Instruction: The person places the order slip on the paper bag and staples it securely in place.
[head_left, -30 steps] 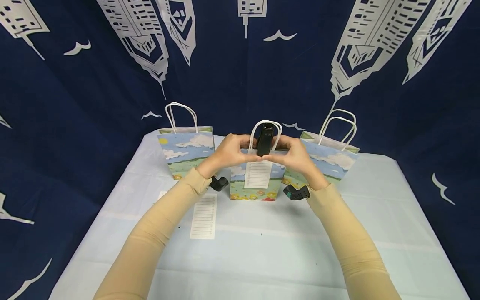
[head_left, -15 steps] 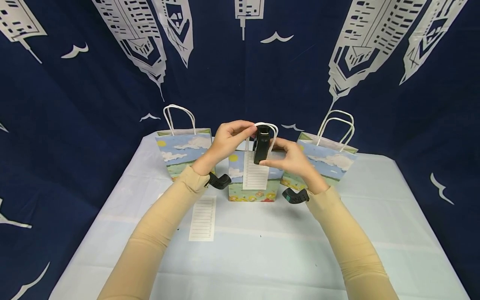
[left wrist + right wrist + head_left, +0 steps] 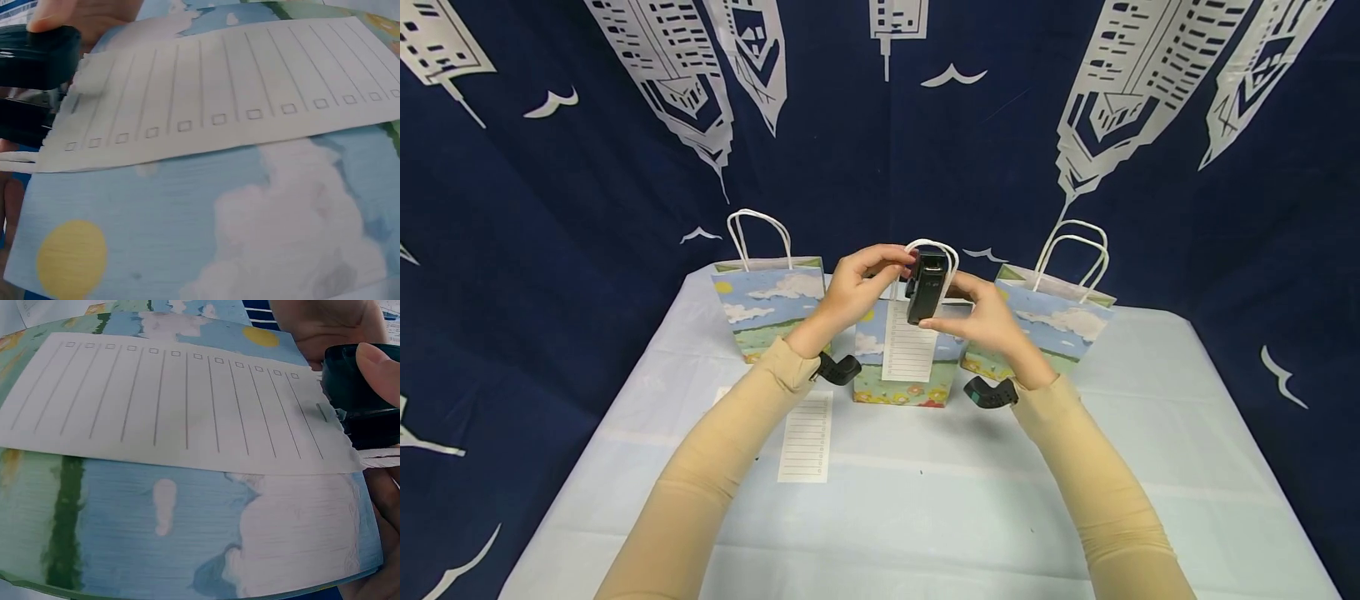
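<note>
The middle paper bag [image 3: 868, 371], printed with sky and flowers, stands upright between my hands. A lined checklist slip [image 3: 910, 354] lies against its front, top edge at the bag's rim; a staple [image 3: 322, 412] shows near that edge. My right hand [image 3: 988, 321] grips a black stapler [image 3: 927, 292], thumb in front, over the slip's top edge. With fingers curled, my left hand [image 3: 857, 287] pinches at the left side of the white bag handle [image 3: 934, 244], beside the stapler. Its fingertips are partly hidden. In the left wrist view, a thumb [image 3: 53, 14] presses on the stapler.
Similar bags stand behind on the left [image 3: 767, 300] and right [image 3: 1060, 321], handles up. Another lined slip [image 3: 806, 442] lies flat on the pale tablecloth [image 3: 955, 517], with more white paper partly under my left forearm. A dark blue printed curtain [image 3: 850, 167] hangs behind.
My left thumb has come off the stapler's lower end, and that hand has moved up to the handle. The stapler has dropped slightly and tilted in my right hand. The middle bag shifted slightly left.
</note>
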Available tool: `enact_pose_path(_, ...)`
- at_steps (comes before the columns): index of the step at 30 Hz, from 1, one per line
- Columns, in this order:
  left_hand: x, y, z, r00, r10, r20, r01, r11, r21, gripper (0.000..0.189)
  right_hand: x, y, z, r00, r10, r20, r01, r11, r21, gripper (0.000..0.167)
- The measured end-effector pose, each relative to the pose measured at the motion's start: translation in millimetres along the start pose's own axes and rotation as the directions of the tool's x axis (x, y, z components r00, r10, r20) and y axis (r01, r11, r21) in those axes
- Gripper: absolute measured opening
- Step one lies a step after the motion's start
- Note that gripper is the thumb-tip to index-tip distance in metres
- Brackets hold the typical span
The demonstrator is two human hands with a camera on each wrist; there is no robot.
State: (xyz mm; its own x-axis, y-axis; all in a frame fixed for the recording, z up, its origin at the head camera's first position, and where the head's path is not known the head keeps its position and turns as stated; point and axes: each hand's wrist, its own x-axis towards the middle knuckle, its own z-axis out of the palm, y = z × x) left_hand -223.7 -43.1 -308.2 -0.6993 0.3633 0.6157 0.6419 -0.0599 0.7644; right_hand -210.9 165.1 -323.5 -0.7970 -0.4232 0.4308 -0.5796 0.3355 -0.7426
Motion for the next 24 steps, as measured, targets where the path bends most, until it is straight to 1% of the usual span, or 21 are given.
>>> enact_pose_path(1, -1.4, 0.7, -0.4, 1.0, -0.015, 0.013, 0.015, 1.0, 0.012, 0.019, -0.1, -4, -1, 1.0, -0.013, -0.008, 0.013, 1.0, 0.005, 0.049)
enact_pose_path(4, -5.4, 3.1, -1.5, 0.997, -0.051, 0.054, 0.048, 0.998, 0.041, 0.024, -0.6, -6, -3, 0.999, -0.032, -0.03, 0.032, 0.999, 0.016, 0.048)
enact_pose_path(5, -6.7, 3.1, -1.8, 0.996, -0.052, 0.067, 0.049, 0.998, 0.049, 0.026, -0.7, -7, -3, 0.999, -0.037, -0.034, 0.037, 0.999, 0.016, 0.048)
enact_pose_path(8, -9.8, -0.2, -2.0, 0.995, -0.029, 0.09, 0.022, 0.997, 0.074, 0.034, -1.7, -7, -4, 0.998, -0.044, -0.047, 0.045, 0.998, 0.031, 0.053)
enact_pose_path(11, -11.1, -17.7, -1.3, 0.997, -0.012, 0.08, 0.005, 0.996, 0.092, 0.046, -2.4, -7, -5, 0.996, -0.061, -0.061, 0.063, 0.997, 0.036, 0.062)
enact_pose_path(15, -12.8, -37.2, -0.2, 0.998, -0.029, 0.049, 0.023, 0.992, 0.12, 0.054, -3.2, -9, -4, 0.994, -0.083, -0.07, 0.085, 0.996, 0.025, 0.071)
enact_pose_path(16, -13.4, -36.6, 0.2, 0.999, -0.028, 0.044, 0.023, 0.992, 0.124, 0.054, -3.4, -9, -4, 0.994, -0.086, -0.069, 0.087, 0.996, 0.022, 0.072)
enact_pose_path(22, -14.8, -6.5, 2.2, 0.998, -0.043, 0.049, 0.037, 0.993, 0.116, 0.05, -3.0, -10, -7, 0.995, -0.085, -0.045, 0.087, 0.996, 0.032, 0.082)
enact_pose_path(24, -14.8, -0.9, 2.1, 0.997, -0.053, 0.052, 0.046, 0.992, 0.121, 0.05, -2.4, -9, -8, 0.994, -0.098, -0.046, 0.101, 0.993, 0.054, 0.085)
